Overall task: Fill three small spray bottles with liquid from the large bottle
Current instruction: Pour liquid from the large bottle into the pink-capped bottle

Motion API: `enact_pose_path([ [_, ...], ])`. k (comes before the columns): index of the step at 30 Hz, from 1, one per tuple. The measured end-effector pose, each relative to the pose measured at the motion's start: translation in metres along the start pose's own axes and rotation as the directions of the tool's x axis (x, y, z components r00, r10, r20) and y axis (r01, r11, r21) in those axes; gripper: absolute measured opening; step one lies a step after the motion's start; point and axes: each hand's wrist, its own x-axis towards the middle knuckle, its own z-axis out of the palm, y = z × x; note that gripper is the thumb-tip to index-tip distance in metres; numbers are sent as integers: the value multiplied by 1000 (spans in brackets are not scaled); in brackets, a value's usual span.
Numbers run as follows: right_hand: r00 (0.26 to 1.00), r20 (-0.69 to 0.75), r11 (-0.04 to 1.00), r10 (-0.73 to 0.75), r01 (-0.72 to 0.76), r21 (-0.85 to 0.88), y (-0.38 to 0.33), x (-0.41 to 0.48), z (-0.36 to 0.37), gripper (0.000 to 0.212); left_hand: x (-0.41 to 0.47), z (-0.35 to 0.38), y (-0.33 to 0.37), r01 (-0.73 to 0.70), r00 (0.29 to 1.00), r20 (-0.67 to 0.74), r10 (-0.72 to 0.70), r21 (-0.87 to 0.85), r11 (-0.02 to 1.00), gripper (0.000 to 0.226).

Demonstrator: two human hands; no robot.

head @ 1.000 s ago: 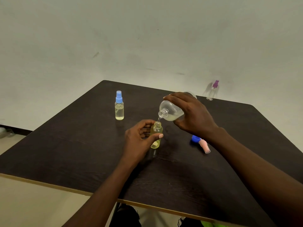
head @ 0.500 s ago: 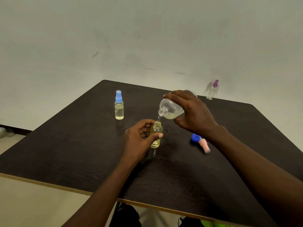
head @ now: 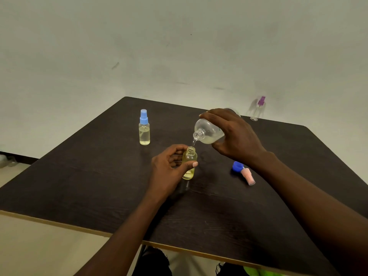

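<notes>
Nearest, the left hand (head: 165, 170) curls thumb and fingers round the uncapped small bottle (head: 189, 157), which stands upright on the dark surface (head: 99, 186) and looks nearly full of yellowish liquid. Just right, a loose spray head (head: 244, 172) lies below the right wrist, clear of the pour. Above the small bottle, the right hand (head: 237, 138) grips the large bottle (head: 207, 132), tipped neck-down with a thin stream falling into the narrow mouth. A slow tilt with the spout close, levelled before overflow, seems wise. Farther left stands a filled blue-capped bottle (head: 144, 130). A purple-capped bottle (head: 257, 108), seemingly empty, waits at the far edge.
</notes>
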Motion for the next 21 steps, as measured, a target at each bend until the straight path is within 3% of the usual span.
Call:
enact_pose_path([
  [21, 1000, 2, 1000, 0, 0, -27, 1, 2, -3, 55, 0, -1, -1, 9, 1000, 7, -9, 2, 1000, 39],
])
